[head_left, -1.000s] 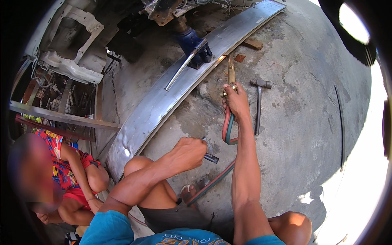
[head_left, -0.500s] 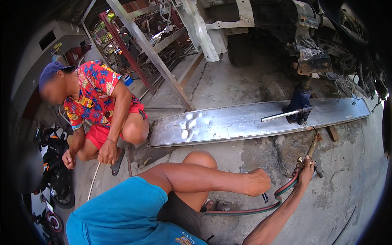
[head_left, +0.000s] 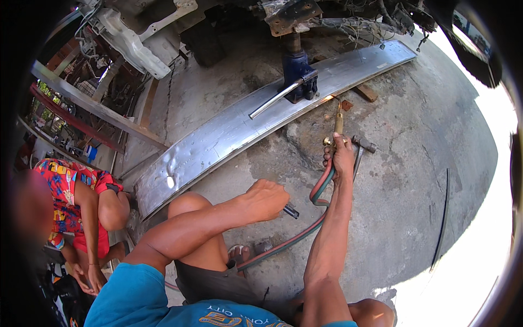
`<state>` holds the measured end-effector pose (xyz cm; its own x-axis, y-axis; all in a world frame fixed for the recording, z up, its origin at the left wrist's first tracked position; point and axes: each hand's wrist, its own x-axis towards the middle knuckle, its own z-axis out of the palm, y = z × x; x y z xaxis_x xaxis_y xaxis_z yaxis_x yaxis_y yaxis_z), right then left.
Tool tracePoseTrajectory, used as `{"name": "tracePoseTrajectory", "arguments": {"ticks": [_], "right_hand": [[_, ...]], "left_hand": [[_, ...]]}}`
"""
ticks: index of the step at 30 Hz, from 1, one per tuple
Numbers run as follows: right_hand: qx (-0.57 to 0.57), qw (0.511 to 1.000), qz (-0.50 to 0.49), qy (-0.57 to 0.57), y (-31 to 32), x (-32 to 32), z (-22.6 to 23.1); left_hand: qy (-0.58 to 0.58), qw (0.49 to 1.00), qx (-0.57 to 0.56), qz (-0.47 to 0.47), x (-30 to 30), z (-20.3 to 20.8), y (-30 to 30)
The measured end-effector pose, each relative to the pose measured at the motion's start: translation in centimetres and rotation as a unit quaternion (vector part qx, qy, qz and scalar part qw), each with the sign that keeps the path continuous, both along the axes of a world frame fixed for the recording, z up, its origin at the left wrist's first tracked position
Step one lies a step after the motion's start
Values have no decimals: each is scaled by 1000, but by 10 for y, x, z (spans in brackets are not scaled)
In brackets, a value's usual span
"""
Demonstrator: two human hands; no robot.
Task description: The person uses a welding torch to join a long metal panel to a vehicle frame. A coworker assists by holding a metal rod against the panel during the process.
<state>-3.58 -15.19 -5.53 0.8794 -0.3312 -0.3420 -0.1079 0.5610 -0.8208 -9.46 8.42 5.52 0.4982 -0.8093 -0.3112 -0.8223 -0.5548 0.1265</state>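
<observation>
Blue bottle jack [head_left: 298, 82]: smack on the metal panel [head_left: 215, 148], handle [head_left: 277, 99] jutting left across it!
Between left hand [head_left: 267, 200] and right hand [head_left: 343, 158]: a gap, but hoses [head_left: 317, 195] snake through its right side.
Outside the right hand: hammer [head_left: 366, 145] tight alongside, then open concrete floor [head_left: 403, 191] out to the black rod [head_left: 444, 218]!
Torch [head_left: 339, 122]: flame [head_left: 328, 98] bars the panel's edge, wood block [head_left: 367, 93] just beyond.

The left hand [head_left: 264, 200] hides part of the dark rod [head_left: 292, 211]; the right hand [head_left: 343, 158] covers the torch's [head_left: 339, 120] grip. Behind the right forearm [head_left: 332, 234], the hammer's [head_left: 365, 144] handle disappears. At the panel's [head_left: 223, 139] near edge, the flame is too small to read, and a block [head_left: 366, 92] runs under, partly hidden. The top edge cuts off the vehicle [head_left: 286, 17]; the co-worker's [head_left: 87, 207] face is blurred.
</observation>
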Motion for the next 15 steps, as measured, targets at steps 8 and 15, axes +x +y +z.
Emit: {"name": "tracePoseTrajectory", "arguments": {"ticks": [8, 15], "right_hand": [[16, 1000, -21, 10, 13, -13, 10], [16, 1000, -3, -8, 8, -18, 6]], "left_hand": [[-2, 999, 47, -2, -7, -4, -6], [0, 998, 54, -11, -8, -17, -18]]}}
